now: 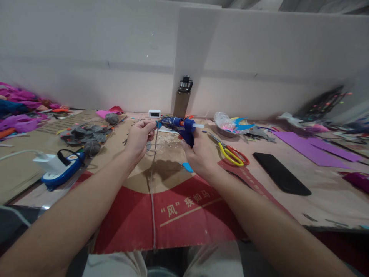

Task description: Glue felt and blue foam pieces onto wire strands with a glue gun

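Head view, clock from the wearer's seat, 12 straight ahead. Left hand (138,138) at 12: fingers together, pinching small blue piece (158,125) with grey yarn (152,200) hanging below it, running toward 6 over red-and-tan cardboard (196,231). Right hand (198,152), also 12: fingers clamped on blue glue gun (188,132), glue stick (199,125) poking out the back, nozzle at the blue piece; can't tell if touching. Containers: shallow dish (230,134) at 1, holds clear plastic bag (222,120) and pink bits (229,126); blue cutout (243,125) overlaps its right side. Lidded bottle (182,100) upright at 12 behind the gun, contents unreadable. Scissors (233,153) at 1 on surface (273,202), nearer than dish.
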`<state>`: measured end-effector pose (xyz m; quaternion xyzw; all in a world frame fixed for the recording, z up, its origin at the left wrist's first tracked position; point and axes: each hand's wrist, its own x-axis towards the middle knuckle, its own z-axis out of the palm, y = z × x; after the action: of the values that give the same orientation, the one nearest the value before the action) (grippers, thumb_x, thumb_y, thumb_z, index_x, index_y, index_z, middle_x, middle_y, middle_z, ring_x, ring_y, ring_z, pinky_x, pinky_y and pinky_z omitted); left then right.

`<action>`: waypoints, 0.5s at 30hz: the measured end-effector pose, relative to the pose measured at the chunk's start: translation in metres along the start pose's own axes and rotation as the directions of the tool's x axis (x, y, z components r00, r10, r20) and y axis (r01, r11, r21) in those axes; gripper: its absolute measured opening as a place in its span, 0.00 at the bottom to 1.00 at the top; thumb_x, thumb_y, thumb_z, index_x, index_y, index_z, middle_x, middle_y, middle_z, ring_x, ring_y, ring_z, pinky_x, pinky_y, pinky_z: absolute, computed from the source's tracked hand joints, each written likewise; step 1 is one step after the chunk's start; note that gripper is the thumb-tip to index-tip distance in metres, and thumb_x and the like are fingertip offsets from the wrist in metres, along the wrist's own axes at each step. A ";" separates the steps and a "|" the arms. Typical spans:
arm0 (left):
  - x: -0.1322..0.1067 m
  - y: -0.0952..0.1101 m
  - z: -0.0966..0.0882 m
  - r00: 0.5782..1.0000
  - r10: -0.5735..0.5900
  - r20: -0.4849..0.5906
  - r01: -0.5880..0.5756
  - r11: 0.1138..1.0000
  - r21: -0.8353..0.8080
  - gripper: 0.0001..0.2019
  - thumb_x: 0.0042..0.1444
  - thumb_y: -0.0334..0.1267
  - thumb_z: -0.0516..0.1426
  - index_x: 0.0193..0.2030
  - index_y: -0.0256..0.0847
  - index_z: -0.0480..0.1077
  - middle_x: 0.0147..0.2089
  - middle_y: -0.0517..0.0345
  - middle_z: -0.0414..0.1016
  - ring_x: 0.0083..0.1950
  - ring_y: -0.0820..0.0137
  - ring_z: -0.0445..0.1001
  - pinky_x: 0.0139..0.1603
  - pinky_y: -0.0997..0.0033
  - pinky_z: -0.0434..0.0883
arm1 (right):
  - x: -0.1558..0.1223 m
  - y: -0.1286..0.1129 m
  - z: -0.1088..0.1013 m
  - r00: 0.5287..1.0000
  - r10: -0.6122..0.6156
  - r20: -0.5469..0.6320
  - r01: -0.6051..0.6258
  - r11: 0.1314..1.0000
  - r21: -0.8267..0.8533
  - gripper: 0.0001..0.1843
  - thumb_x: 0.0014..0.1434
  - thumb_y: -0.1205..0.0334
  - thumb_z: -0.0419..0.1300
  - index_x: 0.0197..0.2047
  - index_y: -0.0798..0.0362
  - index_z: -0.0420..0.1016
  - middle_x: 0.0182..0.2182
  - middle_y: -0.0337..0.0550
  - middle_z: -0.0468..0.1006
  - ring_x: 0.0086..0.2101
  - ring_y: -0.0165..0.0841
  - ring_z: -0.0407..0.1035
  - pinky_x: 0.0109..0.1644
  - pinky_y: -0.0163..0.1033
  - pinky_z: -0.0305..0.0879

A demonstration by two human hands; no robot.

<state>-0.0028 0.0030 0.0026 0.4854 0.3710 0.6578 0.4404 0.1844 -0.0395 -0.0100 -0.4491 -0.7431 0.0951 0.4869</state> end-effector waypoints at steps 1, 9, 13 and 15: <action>0.000 -0.001 0.000 1.000 0.001 0.005 -0.001 1.000 -0.003 0.08 0.46 0.35 0.63 0.24 0.37 0.67 0.21 0.64 0.62 0.21 0.80 0.57 0.20 0.79 0.54 | 0.000 0.000 0.000 1.000 -0.001 0.000 0.001 1.000 0.003 0.19 0.57 0.65 0.53 0.52 0.51 0.65 0.41 0.50 0.76 0.39 0.41 0.70 0.44 0.49 0.67; 0.000 -0.001 0.000 1.000 -0.011 0.017 0.011 1.000 -0.006 0.08 0.47 0.35 0.62 0.25 0.37 0.67 0.21 0.63 0.62 0.21 0.80 0.57 0.20 0.80 0.54 | 0.000 -0.001 0.000 1.000 -0.016 -0.018 0.017 1.000 0.017 0.19 0.57 0.65 0.54 0.52 0.51 0.65 0.40 0.49 0.76 0.39 0.41 0.70 0.46 0.50 0.66; -0.002 0.003 0.001 1.000 -0.015 -0.020 0.016 1.000 0.018 0.08 0.47 0.33 0.61 0.23 0.37 0.65 0.21 0.64 0.61 0.20 0.80 0.57 0.19 0.80 0.53 | -0.001 -0.004 -0.003 1.000 0.001 -0.030 -0.002 1.000 -0.005 0.17 0.57 0.65 0.54 0.50 0.52 0.65 0.41 0.51 0.75 0.40 0.42 0.69 0.46 0.51 0.66; -0.003 0.004 0.001 0.999 -0.021 -0.042 0.022 0.999 0.042 0.08 0.47 0.33 0.60 0.23 0.37 0.64 0.21 0.64 0.61 0.20 0.81 0.57 0.19 0.80 0.52 | -0.002 -0.006 -0.003 1.000 0.013 -0.024 -0.012 1.000 0.018 0.17 0.56 0.65 0.54 0.50 0.53 0.65 0.40 0.50 0.75 0.40 0.42 0.69 0.46 0.51 0.66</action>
<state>-0.0026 -0.0008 0.0054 0.4768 0.3991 0.6551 0.4292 0.1837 -0.0458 -0.0060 -0.4505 -0.7335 0.0993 0.4992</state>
